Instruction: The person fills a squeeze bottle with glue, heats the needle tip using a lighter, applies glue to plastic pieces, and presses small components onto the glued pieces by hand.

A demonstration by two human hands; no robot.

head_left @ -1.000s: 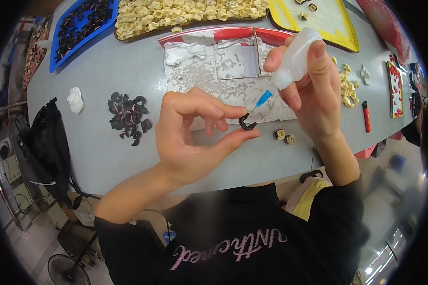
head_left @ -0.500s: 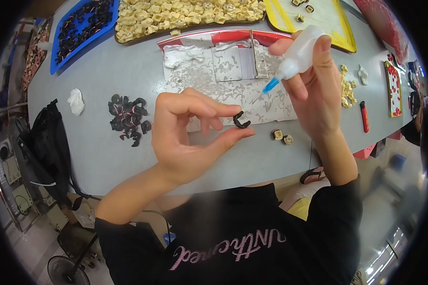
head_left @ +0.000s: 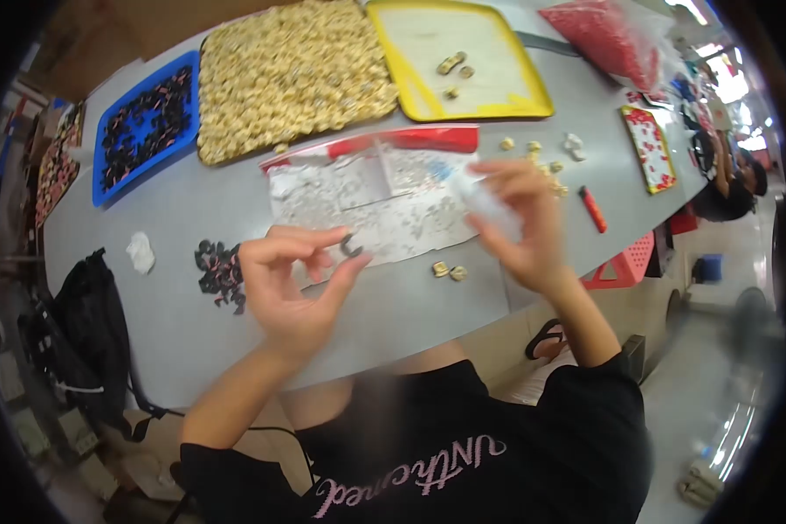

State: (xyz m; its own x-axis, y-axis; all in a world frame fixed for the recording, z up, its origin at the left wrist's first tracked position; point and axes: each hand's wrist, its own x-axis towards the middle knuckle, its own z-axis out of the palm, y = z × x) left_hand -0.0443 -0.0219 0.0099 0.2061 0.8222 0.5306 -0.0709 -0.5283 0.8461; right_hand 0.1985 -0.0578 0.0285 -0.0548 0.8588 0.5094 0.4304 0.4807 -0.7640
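Between the thumb and forefinger of my left hand [head_left: 293, 284] I pinch a small black curved piece [head_left: 350, 245], its open side facing right. My right hand [head_left: 528, 218] is wrapped round a translucent squeeze bottle [head_left: 487, 210], blurred by motion, its tip pointing up and left over a glue-stained white sheet [head_left: 323, 205]. A pile of black and pink curved pieces [head_left: 218, 272] lies just left of my left hand, partly hidden by it. Two small cream pieces [head_left: 449, 272] sit on the grey table between my hands, nearer the front edge.
Along the back stand a blue tray [head_left: 192, 65] of black pieces, a large load of cream pieces [head_left: 293, 79] and a yellow-rimmed tray [head_left: 546, 109]. On the right lie a red-handled tool [head_left: 593, 210] and a tray with red pieces [head_left: 668, 179]. Crumpled tissue [head_left: 140, 252] is at left.
The view has shifted, showing more of the back trays. The bottle in my right hand has turned from tip down-left to tip up-left. My left hand still pinches the black curved piece.
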